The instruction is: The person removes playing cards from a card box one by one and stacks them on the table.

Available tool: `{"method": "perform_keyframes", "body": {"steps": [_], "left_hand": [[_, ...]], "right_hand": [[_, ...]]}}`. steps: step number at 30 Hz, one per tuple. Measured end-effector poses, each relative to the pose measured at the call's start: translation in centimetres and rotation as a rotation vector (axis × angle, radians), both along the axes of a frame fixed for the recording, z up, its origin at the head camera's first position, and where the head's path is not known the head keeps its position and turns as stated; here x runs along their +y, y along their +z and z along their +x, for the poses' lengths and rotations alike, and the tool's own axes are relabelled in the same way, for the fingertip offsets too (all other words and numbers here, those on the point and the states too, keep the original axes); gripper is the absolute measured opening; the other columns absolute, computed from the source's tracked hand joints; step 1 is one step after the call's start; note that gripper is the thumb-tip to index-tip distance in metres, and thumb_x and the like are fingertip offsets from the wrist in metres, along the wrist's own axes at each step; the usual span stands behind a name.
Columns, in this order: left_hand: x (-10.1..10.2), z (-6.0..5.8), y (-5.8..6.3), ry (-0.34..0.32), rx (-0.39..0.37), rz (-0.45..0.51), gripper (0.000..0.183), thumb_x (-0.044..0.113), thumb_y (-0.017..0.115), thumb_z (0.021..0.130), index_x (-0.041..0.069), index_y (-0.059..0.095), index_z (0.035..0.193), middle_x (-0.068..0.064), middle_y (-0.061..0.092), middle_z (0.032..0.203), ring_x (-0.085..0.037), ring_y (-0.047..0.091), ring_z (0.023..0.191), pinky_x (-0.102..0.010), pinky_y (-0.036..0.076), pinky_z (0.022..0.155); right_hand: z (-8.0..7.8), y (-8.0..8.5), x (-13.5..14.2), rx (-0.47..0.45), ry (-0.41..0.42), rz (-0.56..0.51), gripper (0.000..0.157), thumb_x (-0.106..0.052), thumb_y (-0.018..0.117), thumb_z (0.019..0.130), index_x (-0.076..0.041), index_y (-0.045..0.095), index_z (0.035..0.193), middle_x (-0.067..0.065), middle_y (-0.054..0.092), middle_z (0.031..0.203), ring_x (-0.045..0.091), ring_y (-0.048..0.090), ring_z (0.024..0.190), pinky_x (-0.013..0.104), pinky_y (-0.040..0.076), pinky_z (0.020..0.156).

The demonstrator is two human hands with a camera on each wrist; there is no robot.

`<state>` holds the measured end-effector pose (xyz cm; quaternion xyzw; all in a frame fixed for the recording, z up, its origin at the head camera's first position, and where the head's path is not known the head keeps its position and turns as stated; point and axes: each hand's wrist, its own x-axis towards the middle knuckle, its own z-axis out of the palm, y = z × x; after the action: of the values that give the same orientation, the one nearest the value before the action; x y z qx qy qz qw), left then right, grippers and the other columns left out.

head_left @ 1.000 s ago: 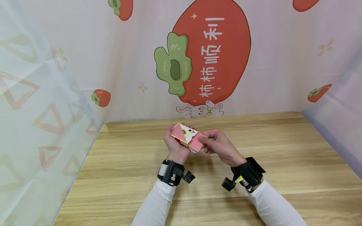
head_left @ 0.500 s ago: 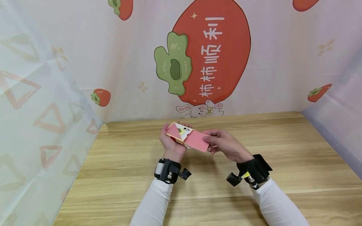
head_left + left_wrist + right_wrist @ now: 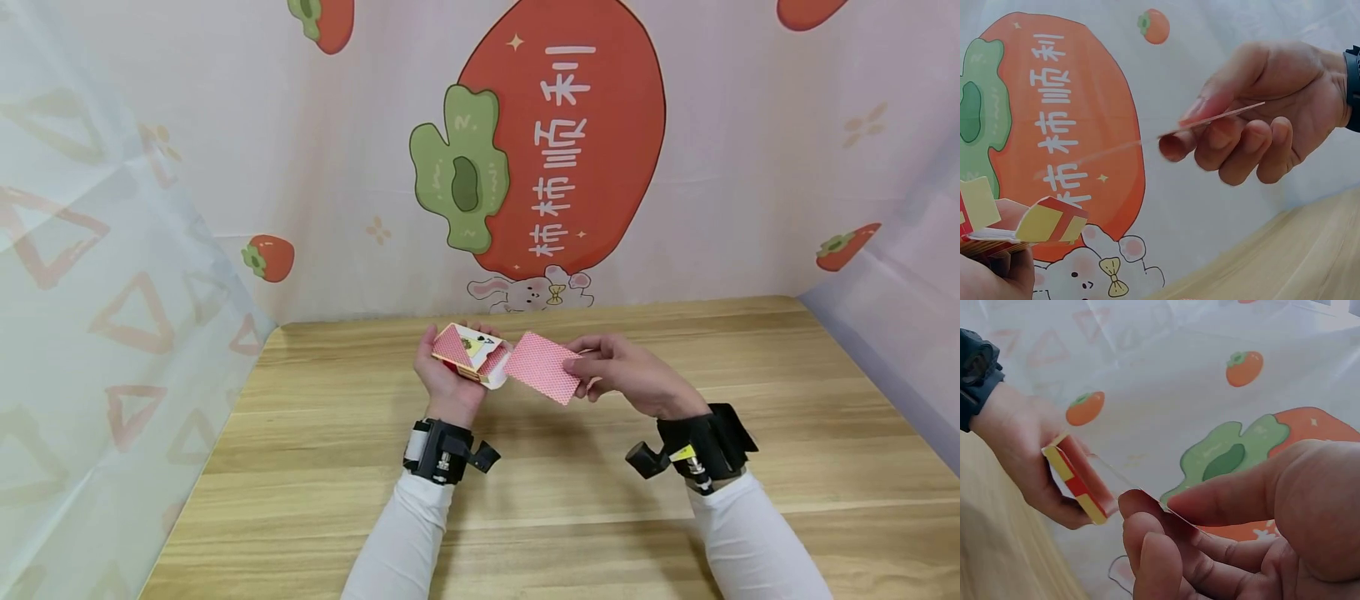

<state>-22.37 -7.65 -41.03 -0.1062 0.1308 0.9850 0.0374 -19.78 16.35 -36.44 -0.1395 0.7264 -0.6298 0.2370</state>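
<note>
In the head view my left hand cradles a playing card box, tilted above the table. The box shows an ace of spades picture and a red patterned corner, and its end facing right stands open, with the flaps spread. My right hand pinches a red-backed playing card by its right edge, between thumb and fingers. The card hangs just right of the box mouth, face down. In the left wrist view the card appears edge-on. The right wrist view shows the box mouth; whether cards are inside is unclear.
A wooden table lies under both hands. Behind it hangs a pale cloth backdrop printed with a large persimmon, and cloth also closes the left and right sides. Each wrist wears a black camera mount.
My right hand has moved right, drawing the card away from the box. The left hand has shifted slightly left with the box. A red-backed piece behind the right hand is now hidden.
</note>
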Motion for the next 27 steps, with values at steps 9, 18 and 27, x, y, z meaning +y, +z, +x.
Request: {"method": "perform_keyframes", "body": {"steps": [9,18,27], "left_hand": [[-0.2,0.0,0.1,0.019,0.001,0.011,0.042,0.045,0.041,0.099,0.006,0.049,0.112,-0.012,0.053,0.107,-0.031,0.056,0.101,-0.048,0.035,0.111],[-0.4,-0.1,0.1,0.022,0.006,0.002,0.044,0.045,0.038,0.101,0.004,0.048,0.113,-0.013,0.053,0.109,-0.031,0.058,0.098,-0.047,0.042,0.103],[-0.7,0.0,0.2,-0.011,0.022,0.022,0.046,0.046,0.040,0.099,0.004,0.046,0.115,-0.011,0.050,0.112,-0.031,0.056,0.097,-0.047,0.040,0.101]], "right_hand": [[-0.2,0.4,1.5,0.090,-0.001,0.024,0.031,-0.007,0.064,0.099,0.012,0.052,0.120,0.014,0.073,0.098,0.021,0.069,0.084,0.032,0.054,0.077],[-0.7,-0.1,2.2,0.131,-0.061,0.056,0.032,-0.001,0.065,0.096,0.013,0.053,0.122,0.016,0.069,0.102,0.021,0.068,0.091,0.031,0.052,0.083],[-1.3,-1.0,2.1,0.149,-0.164,0.134,0.037,0.003,0.065,0.094,0.011,0.047,0.125,0.022,0.065,0.103,0.031,0.069,0.089,0.031,0.057,0.075]]}}
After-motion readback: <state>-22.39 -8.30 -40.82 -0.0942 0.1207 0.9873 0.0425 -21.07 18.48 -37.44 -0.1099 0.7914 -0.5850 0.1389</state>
